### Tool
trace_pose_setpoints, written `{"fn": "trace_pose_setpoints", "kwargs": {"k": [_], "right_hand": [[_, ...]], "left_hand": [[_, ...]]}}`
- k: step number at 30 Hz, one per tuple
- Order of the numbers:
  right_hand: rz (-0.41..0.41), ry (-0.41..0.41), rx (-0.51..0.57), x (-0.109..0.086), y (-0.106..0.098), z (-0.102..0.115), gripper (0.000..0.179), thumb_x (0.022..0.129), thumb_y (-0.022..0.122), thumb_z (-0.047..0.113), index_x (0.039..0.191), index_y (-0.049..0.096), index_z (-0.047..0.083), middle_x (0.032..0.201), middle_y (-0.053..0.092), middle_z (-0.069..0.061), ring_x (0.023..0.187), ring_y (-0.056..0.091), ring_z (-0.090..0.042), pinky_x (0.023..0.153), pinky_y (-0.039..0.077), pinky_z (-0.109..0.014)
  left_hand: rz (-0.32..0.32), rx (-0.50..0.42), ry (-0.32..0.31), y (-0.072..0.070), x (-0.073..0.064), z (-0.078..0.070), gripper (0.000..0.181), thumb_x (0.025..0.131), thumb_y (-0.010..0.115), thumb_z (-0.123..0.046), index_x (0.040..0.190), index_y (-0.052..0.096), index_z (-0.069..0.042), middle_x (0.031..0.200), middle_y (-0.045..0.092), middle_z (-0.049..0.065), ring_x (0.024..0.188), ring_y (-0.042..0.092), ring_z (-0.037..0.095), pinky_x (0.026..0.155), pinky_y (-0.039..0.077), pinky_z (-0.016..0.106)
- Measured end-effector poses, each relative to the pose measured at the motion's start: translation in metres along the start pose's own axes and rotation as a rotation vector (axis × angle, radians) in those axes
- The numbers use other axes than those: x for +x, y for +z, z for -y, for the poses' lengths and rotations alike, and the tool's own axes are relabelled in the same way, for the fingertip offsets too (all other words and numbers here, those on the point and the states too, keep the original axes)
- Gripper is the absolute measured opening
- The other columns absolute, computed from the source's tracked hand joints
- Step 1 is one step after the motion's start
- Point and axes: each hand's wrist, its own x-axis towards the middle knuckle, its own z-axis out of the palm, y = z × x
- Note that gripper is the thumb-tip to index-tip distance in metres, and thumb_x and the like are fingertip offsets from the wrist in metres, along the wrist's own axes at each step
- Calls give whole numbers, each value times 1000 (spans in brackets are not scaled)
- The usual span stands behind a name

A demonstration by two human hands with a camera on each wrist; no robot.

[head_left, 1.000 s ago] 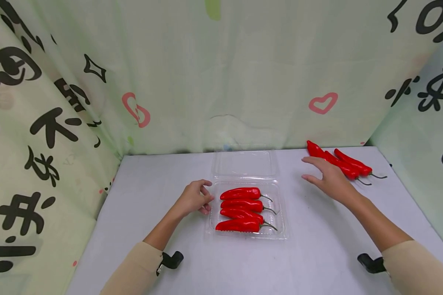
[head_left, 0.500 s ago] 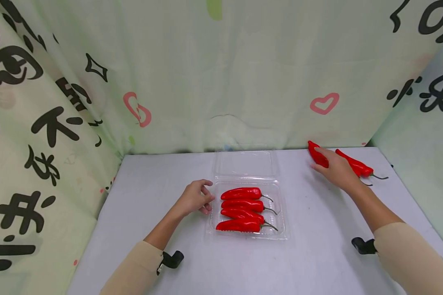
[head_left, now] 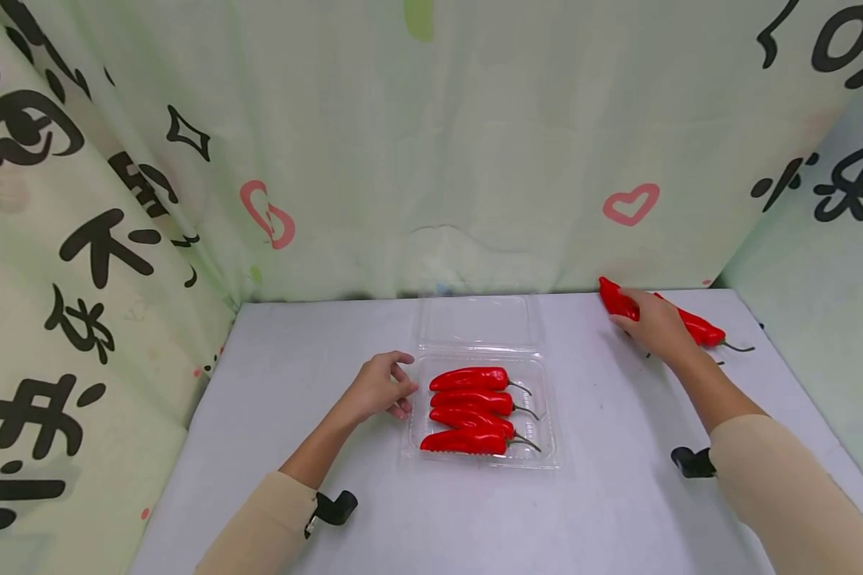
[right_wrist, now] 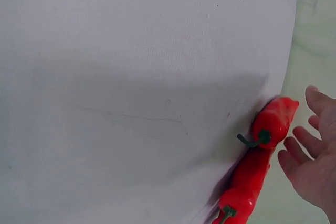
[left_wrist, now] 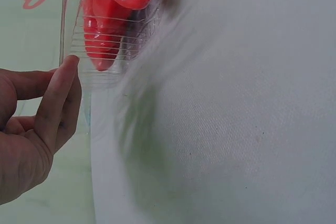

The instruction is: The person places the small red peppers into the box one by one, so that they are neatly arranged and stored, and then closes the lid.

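Observation:
Several red peppers (head_left: 470,399) lie side by side, stems to the right, in a clear plastic clamshell box (head_left: 548,375) whose lid (head_left: 478,322) stands open behind. My left hand (head_left: 383,387) is at the box's left edge, fingers loosely bent and holding nothing; in the left wrist view a fingertip (left_wrist: 72,62) is right at the clear wall. At the back right, my right hand (head_left: 658,323) reaches over a loose red pepper (head_left: 615,299), thumb and fingers apart around it. In the right wrist view the fingers (right_wrist: 294,153) are close beside that pepper (right_wrist: 273,121), whose green stem shows.
A further loose red pepper (head_left: 701,326) lies right of my right hand, and another is mostly hidden beneath it. The white table (head_left: 316,335) ends at a printed curtain (head_left: 446,144) behind. A second curtain (head_left: 101,319) hangs along the left.
My right hand has moved right and come down over the back loose pepper, and a stem now shows below it. My left hand and the boxed peppers stay put.

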Motion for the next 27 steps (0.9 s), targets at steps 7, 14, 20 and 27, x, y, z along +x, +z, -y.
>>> {"fn": "trace_pose_setpoints", "kwargs": {"k": [7, 14, 20, 27], "right_hand": [[-4, 27, -5, 3, 3, -3, 83, 96, 72, 18, 161, 24, -1, 149, 37, -36, 131, 35, -57, 95, 53, -71], [-24, 75, 7, 6, 8, -4, 77, 96, 69, 11, 160, 27, -1, 148, 39, -35, 130, 35, -56, 97, 51, -71], [-52, 48, -32, 7, 11, -5, 62, 96, 66, 4, 152, 40, -7, 141, 46, -36, 124, 41, -54, 93, 55, -67], [-73, 33, -45, 5, 13, -3, 61, 93, 69, 3, 148, 45, -8, 141, 47, -37, 124, 42, -55, 91, 56, -67]], "left_hand": [[4, -3, -1, 0, -1, -1, 49, 97, 69, -4, 142, 53, 1, 93, 64, 13, 56, 68, 19, 55, 62, 30], [10, 0, 1, -1, -2, -1, 49, 97, 68, -4, 143, 52, 1, 92, 63, 13, 57, 68, 19, 56, 62, 30], [14, -3, 4, 0, -1, 1, 49, 97, 68, -5, 143, 52, 1, 93, 63, 13, 58, 68, 19, 56, 62, 30], [17, -3, 9, -1, 0, 1, 49, 97, 68, -4, 143, 52, 1, 93, 63, 13, 57, 68, 19, 56, 62, 30]]}}
